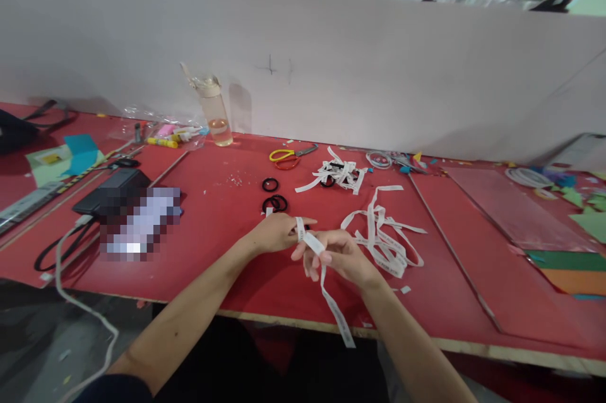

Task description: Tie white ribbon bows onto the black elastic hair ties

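Note:
My left hand [277,232] is closed above the table, its fingertips on a black hair tie that shows only as a small dark piece between the fingers. A white printed ribbon [313,242] passes by those fingertips and crosses to my right hand [345,256]. The thumb and fingers of my right hand pinch this ribbon, and its loose end hangs down past the table edge. Just beyond my left hand lie several black hair ties [274,203]. To the right of my right hand is a loose heap of printed ribbon strips [386,242].
Yellow-handled pliers [288,155] and a pile of ribbon-tied black rings [338,174] lie further back. A bottle [215,112] stands by the white partition [303,43]. At left are a phone [144,220], a black box [113,191] and a cable [85,308].

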`<move>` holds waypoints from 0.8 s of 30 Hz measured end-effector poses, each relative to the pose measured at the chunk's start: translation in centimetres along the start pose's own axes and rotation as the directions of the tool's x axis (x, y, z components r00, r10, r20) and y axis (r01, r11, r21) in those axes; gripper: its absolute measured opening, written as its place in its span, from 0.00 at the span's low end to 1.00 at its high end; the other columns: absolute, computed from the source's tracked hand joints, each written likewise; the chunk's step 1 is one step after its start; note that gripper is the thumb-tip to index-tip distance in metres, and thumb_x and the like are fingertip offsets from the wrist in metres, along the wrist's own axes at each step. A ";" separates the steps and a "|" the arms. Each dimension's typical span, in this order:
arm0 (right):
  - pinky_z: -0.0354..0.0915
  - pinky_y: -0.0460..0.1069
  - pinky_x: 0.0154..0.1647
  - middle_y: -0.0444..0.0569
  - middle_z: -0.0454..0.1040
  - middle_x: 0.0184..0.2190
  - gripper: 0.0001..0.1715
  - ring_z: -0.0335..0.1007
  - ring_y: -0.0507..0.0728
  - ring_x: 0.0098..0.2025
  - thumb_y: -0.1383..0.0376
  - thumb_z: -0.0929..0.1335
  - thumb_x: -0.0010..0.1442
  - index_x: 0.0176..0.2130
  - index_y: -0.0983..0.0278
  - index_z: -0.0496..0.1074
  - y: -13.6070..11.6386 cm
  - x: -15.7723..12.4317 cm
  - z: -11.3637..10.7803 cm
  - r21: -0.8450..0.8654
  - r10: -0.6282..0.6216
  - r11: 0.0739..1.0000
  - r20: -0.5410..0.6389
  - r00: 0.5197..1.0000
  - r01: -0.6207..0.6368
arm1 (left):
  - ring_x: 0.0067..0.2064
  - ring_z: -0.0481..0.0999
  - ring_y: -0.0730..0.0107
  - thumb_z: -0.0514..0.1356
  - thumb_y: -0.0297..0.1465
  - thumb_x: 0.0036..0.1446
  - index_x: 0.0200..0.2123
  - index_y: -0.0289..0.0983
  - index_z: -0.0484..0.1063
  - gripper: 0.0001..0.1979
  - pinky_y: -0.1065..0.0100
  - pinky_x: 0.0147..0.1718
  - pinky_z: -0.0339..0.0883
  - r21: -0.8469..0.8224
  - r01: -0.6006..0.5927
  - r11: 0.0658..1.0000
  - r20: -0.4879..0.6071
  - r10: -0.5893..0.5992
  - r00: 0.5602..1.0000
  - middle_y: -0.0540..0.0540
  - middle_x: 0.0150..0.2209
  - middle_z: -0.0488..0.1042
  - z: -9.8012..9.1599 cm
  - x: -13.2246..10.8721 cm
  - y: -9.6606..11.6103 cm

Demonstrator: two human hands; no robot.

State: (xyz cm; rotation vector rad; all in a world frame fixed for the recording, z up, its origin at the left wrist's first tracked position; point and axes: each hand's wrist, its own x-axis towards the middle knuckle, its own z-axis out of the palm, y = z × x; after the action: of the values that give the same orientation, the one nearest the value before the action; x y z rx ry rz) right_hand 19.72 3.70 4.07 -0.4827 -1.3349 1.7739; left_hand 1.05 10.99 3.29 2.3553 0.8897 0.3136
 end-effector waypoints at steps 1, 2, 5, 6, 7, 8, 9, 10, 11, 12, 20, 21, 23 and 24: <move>0.71 0.51 0.34 0.56 0.80 0.40 0.13 0.75 0.53 0.27 0.58 0.73 0.60 0.31 0.66 0.79 0.0 0.0 0.1 -0.005 0.008 1.000 0.029 1.000 -0.008 | 0.39 0.81 0.61 0.55 0.38 0.64 0.57 0.41 0.75 0.21 0.69 0.36 0.65 -0.009 0.038 0.999 -0.013 -0.038 0.999 0.43 0.40 0.84 0.0 0.0 0.1; 0.71 0.51 0.35 0.56 0.80 0.40 0.13 0.75 0.53 0.28 0.59 0.73 0.61 0.32 0.66 0.79 -0.1 0.0 0.2 -0.011 0.015 1.000 0.050 0.999 -0.014 | 0.40 0.82 0.60 0.54 0.41 0.65 0.57 0.41 0.75 0.21 0.69 0.37 0.66 -0.023 0.069 0.997 -0.023 -0.069 0.997 0.42 0.41 0.84 0.0 0.1 0.1; 0.71 0.51 0.35 0.57 0.80 0.41 0.13 0.76 0.54 0.30 0.58 0.73 0.60 0.32 0.67 0.79 -0.3 0.0 0.3 -0.024 0.031 0.999 0.084 0.996 -0.029 | 0.46 0.82 0.58 0.52 0.45 0.67 0.56 0.40 0.76 0.23 0.67 0.42 0.68 -0.060 0.123 0.991 -0.050 -0.127 0.991 0.41 0.46 0.83 0.0 0.2 0.1; 0.71 0.51 0.36 0.57 0.80 0.41 0.13 0.76 0.54 0.30 0.58 0.73 0.60 0.32 0.67 0.79 -0.3 0.0 0.3 -0.027 0.036 0.999 0.091 0.995 -0.034 | 0.48 0.81 0.57 0.51 0.45 0.67 0.55 0.40 0.76 0.24 0.66 0.44 0.68 -0.075 0.131 0.989 -0.054 -0.135 0.989 0.41 0.48 0.82 0.1 0.2 0.1; 0.71 0.51 0.36 0.58 0.80 0.41 0.13 0.76 0.54 0.31 0.58 0.73 0.60 0.32 0.67 0.79 -0.4 0.1 0.4 -0.026 0.041 0.999 0.100 0.994 -0.038 | 0.49 0.81 0.57 0.51 0.45 0.68 0.54 0.40 0.77 0.23 0.66 0.45 0.68 -0.095 0.131 0.987 -0.055 -0.137 0.989 0.42 0.49 0.81 0.2 0.2 0.0; 0.71 0.51 0.37 0.58 0.80 0.41 0.13 0.76 0.54 0.31 0.59 0.73 0.60 0.31 0.67 0.79 -0.5 0.1 0.4 -0.019 0.047 0.999 0.111 0.993 -0.045 | 0.50 0.81 0.58 0.50 0.44 0.68 0.53 0.40 0.78 0.23 0.66 0.46 0.68 -0.124 0.128 0.984 -0.056 -0.136 0.989 0.42 0.50 0.81 0.2 0.2 -0.1; 0.71 0.52 0.37 0.57 0.80 0.42 0.13 0.76 0.54 0.32 0.59 0.73 0.61 0.32 0.67 0.79 -0.5 0.2 0.5 -0.008 0.053 0.999 0.125 0.991 -0.052 | 0.50 0.80 0.59 0.50 0.44 0.68 0.52 0.40 0.78 0.23 0.66 0.47 0.68 -0.160 0.124 0.979 -0.055 -0.134 0.989 0.43 0.50 0.81 0.3 0.3 -0.3; 0.71 0.52 0.38 0.57 0.80 0.42 0.13 0.77 0.55 0.33 0.59 0.73 0.61 0.32 0.67 0.79 -0.6 0.2 0.5 0.004 0.057 0.998 0.138 0.989 -0.059 | 0.50 0.80 0.59 0.50 0.43 0.68 0.51 0.40 0.78 0.22 0.66 0.47 0.68 -0.197 0.120 0.973 -0.054 -0.133 0.990 0.44 0.50 0.81 0.4 0.3 -0.4; 0.71 0.52 0.39 0.57 0.80 0.42 0.12 0.77 0.55 0.33 0.59 0.73 0.61 0.32 0.67 0.79 -0.6 0.2 0.6 0.012 0.061 0.998 0.151 0.987 -0.063 | 0.50 0.80 0.60 0.50 0.43 0.68 0.50 0.39 0.79 0.22 0.66 0.47 0.68 -0.229 0.117 0.966 -0.054 -0.132 0.990 0.44 0.49 0.81 0.5 0.3 -0.4; 0.71 0.52 0.40 0.57 0.80 0.42 0.12 0.77 0.55 0.34 0.59 0.73 0.60 0.32 0.67 0.79 -0.7 0.2 0.6 0.013 0.063 0.998 0.159 0.985 -0.066 | 0.50 0.80 0.60 0.50 0.43 0.68 0.49 0.38 0.79 0.22 0.67 0.47 0.69 -0.255 0.118 0.960 -0.056 -0.136 0.989 0.43 0.49 0.82 0.5 0.3 -0.4; 0.72 0.52 0.39 0.55 0.81 0.39 0.16 0.76 0.54 0.31 0.55 0.74 0.58 0.30 0.65 0.79 0.0 0.2 0.3 -0.011 -0.031 0.999 -0.002 1.000 0.031 | 0.39 0.81 0.65 0.52 0.39 0.67 0.39 0.37 0.81 0.19 0.72 0.36 0.65 -0.165 0.066 0.984 -0.011 -0.068 0.998 0.45 0.41 0.83 0.0 0.2 -0.1; 0.72 0.52 0.38 0.54 0.81 0.40 0.15 0.76 0.54 0.31 0.55 0.74 0.58 0.31 0.65 0.79 0.2 0.3 0.2 0.005 -0.066 0.998 -0.030 0.997 0.066 | 0.38 0.80 0.67 0.53 0.37 0.65 0.37 0.37 0.81 0.17 0.72 0.35 0.64 -0.132 0.034 0.991 0.014 -0.032 0.999 0.46 0.38 0.83 0.1 0.1 -0.2; 0.73 0.51 0.38 0.54 0.81 0.42 0.13 0.77 0.55 0.34 0.56 0.74 0.58 0.31 0.63 0.80 0.3 0.5 0.1 0.041 -0.132 0.990 -0.080 0.988 0.136 | 0.35 0.79 0.69 0.56 0.33 0.63 0.33 0.38 0.81 0.14 0.74 0.34 0.63 -0.094 -0.035 0.995 0.068 0.041 0.997 0.48 0.34 0.83 0.4 0.1 -0.4; 0.73 0.52 0.38 0.54 0.80 0.44 0.12 0.77 0.56 0.37 0.57 0.74 0.58 0.31 0.63 0.80 0.4 0.7 0.1 0.056 -0.150 0.986 -0.108 0.983 0.157 | 0.33 0.79 0.70 0.57 0.33 0.62 0.31 0.38 0.81 0.13 0.74 0.33 0.62 -0.085 -0.058 0.995 0.074 0.065 0.995 0.48 0.31 0.82 0.6 0.1 -0.5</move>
State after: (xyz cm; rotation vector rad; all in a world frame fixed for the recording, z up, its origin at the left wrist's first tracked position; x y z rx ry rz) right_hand 19.16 4.17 3.88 -0.4191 -1.2065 1.6375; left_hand 1.08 11.09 2.46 2.3054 0.7550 0.2772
